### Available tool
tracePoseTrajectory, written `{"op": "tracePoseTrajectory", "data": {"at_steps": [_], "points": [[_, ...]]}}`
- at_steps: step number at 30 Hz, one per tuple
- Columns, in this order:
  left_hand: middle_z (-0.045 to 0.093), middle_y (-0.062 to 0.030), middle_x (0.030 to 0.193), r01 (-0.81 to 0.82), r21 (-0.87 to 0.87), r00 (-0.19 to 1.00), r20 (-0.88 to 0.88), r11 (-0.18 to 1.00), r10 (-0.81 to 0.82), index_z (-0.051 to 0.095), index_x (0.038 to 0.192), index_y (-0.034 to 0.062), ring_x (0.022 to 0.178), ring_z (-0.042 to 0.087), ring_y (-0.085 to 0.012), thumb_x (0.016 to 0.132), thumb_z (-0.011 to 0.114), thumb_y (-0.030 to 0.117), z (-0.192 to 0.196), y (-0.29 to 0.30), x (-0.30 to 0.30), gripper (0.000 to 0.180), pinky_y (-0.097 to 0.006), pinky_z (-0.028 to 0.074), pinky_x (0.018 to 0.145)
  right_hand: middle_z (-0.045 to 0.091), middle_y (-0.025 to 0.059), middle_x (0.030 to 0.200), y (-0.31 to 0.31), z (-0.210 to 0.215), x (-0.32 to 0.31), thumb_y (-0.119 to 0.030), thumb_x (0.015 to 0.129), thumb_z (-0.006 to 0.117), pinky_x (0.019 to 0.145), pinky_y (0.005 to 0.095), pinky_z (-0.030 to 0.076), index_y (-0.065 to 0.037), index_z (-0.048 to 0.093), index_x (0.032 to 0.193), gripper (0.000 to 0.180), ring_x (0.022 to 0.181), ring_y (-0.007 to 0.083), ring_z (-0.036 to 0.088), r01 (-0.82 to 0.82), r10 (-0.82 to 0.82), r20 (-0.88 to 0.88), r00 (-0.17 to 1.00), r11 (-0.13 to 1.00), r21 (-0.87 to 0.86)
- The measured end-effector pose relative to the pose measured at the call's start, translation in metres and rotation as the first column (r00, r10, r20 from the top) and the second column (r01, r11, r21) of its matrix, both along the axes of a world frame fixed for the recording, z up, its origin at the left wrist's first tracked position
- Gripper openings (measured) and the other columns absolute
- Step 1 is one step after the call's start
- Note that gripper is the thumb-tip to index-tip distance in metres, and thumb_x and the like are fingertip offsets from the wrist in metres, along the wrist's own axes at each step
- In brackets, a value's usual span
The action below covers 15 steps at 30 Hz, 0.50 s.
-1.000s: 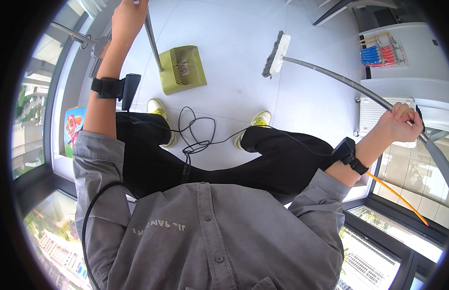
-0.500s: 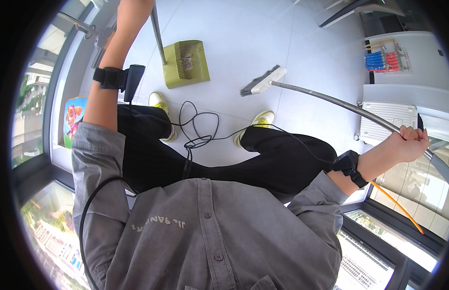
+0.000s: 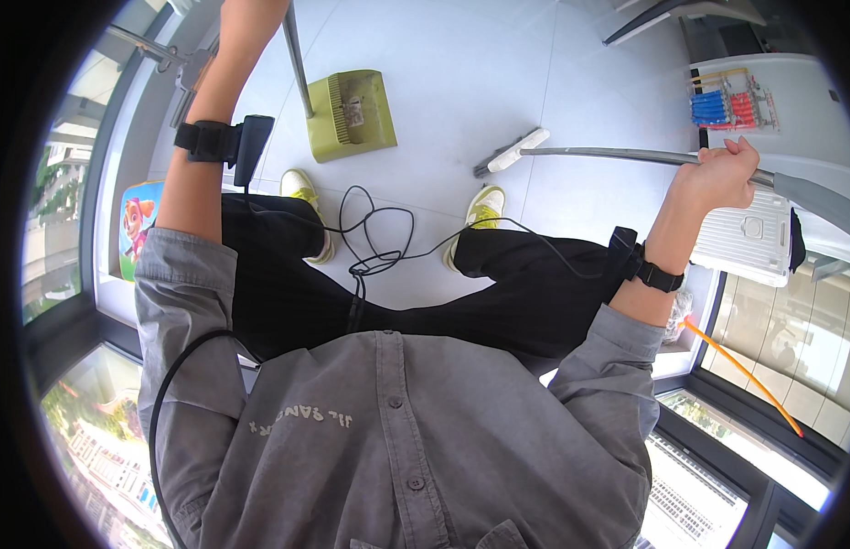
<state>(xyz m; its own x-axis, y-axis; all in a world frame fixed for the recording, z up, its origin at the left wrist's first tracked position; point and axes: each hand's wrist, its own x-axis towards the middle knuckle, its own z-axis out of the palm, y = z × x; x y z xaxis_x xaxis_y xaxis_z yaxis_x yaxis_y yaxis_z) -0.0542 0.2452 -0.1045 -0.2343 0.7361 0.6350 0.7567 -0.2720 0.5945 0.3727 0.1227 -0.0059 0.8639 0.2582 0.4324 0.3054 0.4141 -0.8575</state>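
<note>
My right hand (image 3: 717, 174) is shut around the grey metal handle of a broom (image 3: 617, 156). The broom's white-backed head (image 3: 512, 151) rests on the pale floor just beyond my right yellow shoe (image 3: 484, 209). My left hand (image 3: 256, 18) reaches up to the picture's top edge, where its fingers are cut off; it grips the thin upright handle of an olive-green dustpan (image 3: 352, 114). The dustpan sits flat on the floor beyond my left shoe (image 3: 306, 188), with some dirt in it. Black bands with small devices are on both wrists.
A black cable (image 3: 379, 240) loops between my legs. At the right are a white ribbed case (image 3: 745, 240) and a white unit holding blue and red items (image 3: 731, 102). An orange rod (image 3: 740, 366) leans by the window. A cartoon picture (image 3: 137, 220) stands at the left glass.
The broom head has swept across the floor toward my right shoe and the dustpan. My right hand has risen and moved left. The dustpan has shifted slightly right.
</note>
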Motion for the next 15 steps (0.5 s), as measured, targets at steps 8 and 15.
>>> {"op": "tracePoseTrajectory", "data": {"at_steps": [8,15], "points": [[0.064,-0.0264,0.085,0.017,-0.002,1.000,0.014,1.000,-0.017,0.054,0.102,-0.0032,0.075,0.064,-0.0407,0.088,0.062,0.019,0.001,-0.001,0.002,0.028,-0.044,0.050,0.065,0.046,0.0069,0.054,-0.009,0.003,-0.001,-0.006,0.072,0.058,0.041,0.0274,0.025,0.002,0.049,0.060,0.017,0.041,0.0128,0.033,-0.080,0.080,-0.004,0.997,0.995,-0.053],[0.065,-0.0257,0.088,-0.012,0.014,1.000,0.010,1.000,0.012,0.054,0.104,-0.0026,0.077,0.064,-0.0404,0.088,0.062,0.020,0.000,0.002,0.004,0.029,-0.043,0.050,0.067,0.033,0.0022,0.049,-0.023,0.013,0.002,-0.007,0.075,0.055,0.043,0.0275,0.022,-0.002,0.040,0.062,0.020,0.041,0.0109,0.024,-0.013,0.018,-0.051,0.999,0.996,0.091]]}}
